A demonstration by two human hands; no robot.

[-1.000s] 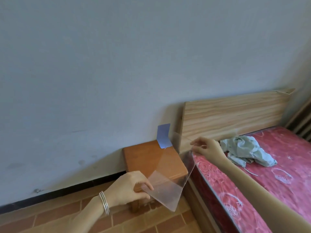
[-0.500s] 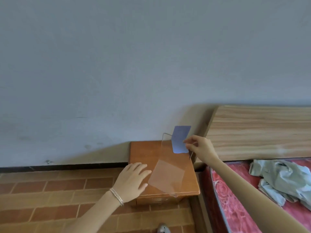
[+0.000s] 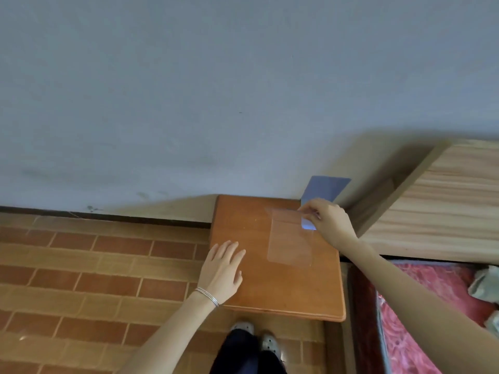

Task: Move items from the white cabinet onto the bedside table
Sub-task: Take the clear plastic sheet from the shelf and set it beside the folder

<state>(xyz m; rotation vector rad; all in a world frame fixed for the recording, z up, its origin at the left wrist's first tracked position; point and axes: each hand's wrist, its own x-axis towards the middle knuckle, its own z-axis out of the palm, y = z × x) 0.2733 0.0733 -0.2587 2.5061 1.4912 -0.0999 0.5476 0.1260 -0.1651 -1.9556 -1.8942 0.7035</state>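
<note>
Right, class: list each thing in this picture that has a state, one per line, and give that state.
Clear plastic L-shaped display stand: base flat on the table, set down near the back right corner.
Blue card: upright in the stand.
Orange wooden bedside table: top bears only the stand.
Left hand: open, flat on the table.
Right hand: pinching the stand's upright.
Pale green cloth: crumpled on the bed.

pale wall (image 3: 189, 90), brick-pattern floor (image 3: 81, 279), wooden headboard (image 3: 445, 211), red mattress (image 3: 405, 333).
</note>
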